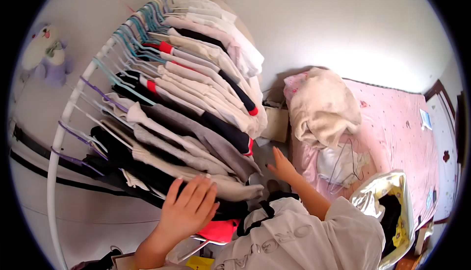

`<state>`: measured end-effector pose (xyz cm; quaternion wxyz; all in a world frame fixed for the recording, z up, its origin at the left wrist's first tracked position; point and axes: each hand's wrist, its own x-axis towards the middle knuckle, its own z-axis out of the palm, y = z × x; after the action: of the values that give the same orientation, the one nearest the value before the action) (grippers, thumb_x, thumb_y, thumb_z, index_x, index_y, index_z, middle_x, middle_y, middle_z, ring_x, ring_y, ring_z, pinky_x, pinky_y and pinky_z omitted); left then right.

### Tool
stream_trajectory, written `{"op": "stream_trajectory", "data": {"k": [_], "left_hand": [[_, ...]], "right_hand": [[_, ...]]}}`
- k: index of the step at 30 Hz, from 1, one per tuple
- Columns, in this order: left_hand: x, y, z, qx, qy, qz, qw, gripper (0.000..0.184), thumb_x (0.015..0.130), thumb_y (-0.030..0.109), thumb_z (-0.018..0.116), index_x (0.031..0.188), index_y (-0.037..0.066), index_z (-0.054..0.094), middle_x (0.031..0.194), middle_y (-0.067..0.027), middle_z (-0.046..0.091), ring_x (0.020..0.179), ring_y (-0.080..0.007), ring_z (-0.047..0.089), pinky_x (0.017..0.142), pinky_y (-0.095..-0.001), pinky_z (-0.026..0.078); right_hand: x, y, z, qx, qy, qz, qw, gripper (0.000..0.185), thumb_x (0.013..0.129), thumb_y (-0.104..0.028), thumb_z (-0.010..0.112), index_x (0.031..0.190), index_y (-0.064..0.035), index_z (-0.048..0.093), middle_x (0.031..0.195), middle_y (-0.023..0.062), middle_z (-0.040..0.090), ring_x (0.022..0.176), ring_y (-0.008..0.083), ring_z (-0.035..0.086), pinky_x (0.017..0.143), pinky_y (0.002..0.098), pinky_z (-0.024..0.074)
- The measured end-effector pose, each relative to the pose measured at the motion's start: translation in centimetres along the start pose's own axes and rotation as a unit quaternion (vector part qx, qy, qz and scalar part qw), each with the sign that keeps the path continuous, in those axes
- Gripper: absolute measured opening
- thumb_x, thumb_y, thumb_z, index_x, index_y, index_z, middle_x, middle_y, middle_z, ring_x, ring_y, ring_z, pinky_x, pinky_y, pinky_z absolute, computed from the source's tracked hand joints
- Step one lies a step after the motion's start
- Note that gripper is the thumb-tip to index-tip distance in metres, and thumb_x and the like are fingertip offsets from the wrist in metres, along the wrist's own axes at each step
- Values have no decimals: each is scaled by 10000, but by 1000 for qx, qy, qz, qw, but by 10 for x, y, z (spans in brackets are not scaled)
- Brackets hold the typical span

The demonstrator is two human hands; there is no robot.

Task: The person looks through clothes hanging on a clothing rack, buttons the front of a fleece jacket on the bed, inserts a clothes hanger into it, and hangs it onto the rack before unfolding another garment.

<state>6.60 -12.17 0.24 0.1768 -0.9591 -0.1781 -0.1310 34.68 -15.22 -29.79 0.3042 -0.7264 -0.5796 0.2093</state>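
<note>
My left hand (191, 203) lies over the near end of the row of hanging clothes, its fingers stretched out. It seems to rest against a black garment (120, 159) and a cream knit sleeve (235, 190). Right of the row, my right hand (282, 166) is held in the air with thumb and fingers apart, nothing in it. A grey garment (201, 133) hangs nearest to it. The clothes hang on purple, white and teal hangers (122, 37) along a white clothes rack (57, 142).
A pink bed (392, 113) stands at right, bearing a beige blanket (324, 105), a white garment (333, 167) and a wire hanger (354, 159). A lined basket (405, 191) with dark contents is beside me. A cardboard box (274, 125) sits behind the row. A plush toy (51, 59) hangs at left.
</note>
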Motion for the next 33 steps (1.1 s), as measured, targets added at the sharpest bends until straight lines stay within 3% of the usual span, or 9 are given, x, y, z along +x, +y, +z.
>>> {"op": "stream_trajectory", "data": {"k": [4, 10, 15, 18, 22, 24, 29, 33], "left_hand": [[-1, 12, 4, -29, -21, 2, 999, 350, 667, 184, 625, 994, 77, 563, 1055, -82, 539, 1003, -242, 504, 897, -470, 318], [-7, 41, 19, -103, -92, 75, 987, 369, 679, 143, 602, 1031, 53, 540, 1067, -103, 530, 1019, -254, 492, 927, -496, 290], [3, 75, 40, -165, -135, 83, 974, 379, 685, 134, 601, 1040, 25, 529, 1079, -120, 521, 1017, -269, 484, 932, -475, 296], [14, 99, 69, -196, -146, 71, 967, 372, 704, 158, 598, 1047, 32, 530, 1085, -125, 521, 1006, -270, 491, 920, -459, 313], [39, 126, 119, -252, -144, 48, 956, 352, 724, 166, 589, 1042, 28, 531, 1104, -143, 510, 998, -282, 490, 918, -453, 318], [58, 149, 146, -295, -132, 38, 946, 337, 731, 160, 581, 1037, 29, 532, 1093, -143, 517, 993, -296, 492, 908, -439, 331], [108, 222, 207, -405, -123, 27, 906, 325, 740, 161, 577, 1034, 29, 536, 1071, -145, 536, 982, -311, 498, 879, -402, 359], [141, 274, 251, -479, -114, 19, 870, 324, 744, 171, 577, 1028, 22, 537, 1059, -151, 546, 964, -315, 508, 848, -384, 382]], "right_hand": [[-71, 37, 12, -46, -146, 120, 981, 787, 724, -280, 603, 1310, 24, 176, 1296, 261, 294, 1149, 377, 376, 940, 374, 339], [-96, 24, 22, -28, -131, 152, 979, 709, 710, -271, 597, 1276, -3, 265, 1268, 213, 352, 1058, 351, 465, 879, 386, 392], [-104, 15, 23, 20, -162, 139, 977, 694, 711, -272, 593, 1274, -12, 283, 1271, 205, 358, 1101, 346, 428, 901, 388, 375], [-107, 40, 9, -50, -116, 130, 983, 704, 692, -280, 624, 1260, -17, 300, 1229, 200, 401, 1106, 350, 417, 907, 394, 371], [-111, 119, -3, 26, 59, 170, 983, 685, 667, -270, 623, 1221, 11, 333, 1203, 236, 408, 1078, 374, 426, 886, 421, 379], [-124, 157, -21, 37, 78, 227, 970, 670, 662, -268, 622, 1203, 14, 346, 1184, 243, 418, 1071, 381, 425, 883, 427, 377], [-172, 219, -47, 85, 177, 421, 886, 683, 654, -270, 607, 1210, 32, 350, 1160, 255, 435, 1102, 372, 406, 935, 394, 337], [-210, 250, -43, 62, 239, 475, 845, 744, 631, -261, 638, 1229, 35, 309, 1155, 272, 436, 1080, 367, 436, 912, 394, 361]]}}
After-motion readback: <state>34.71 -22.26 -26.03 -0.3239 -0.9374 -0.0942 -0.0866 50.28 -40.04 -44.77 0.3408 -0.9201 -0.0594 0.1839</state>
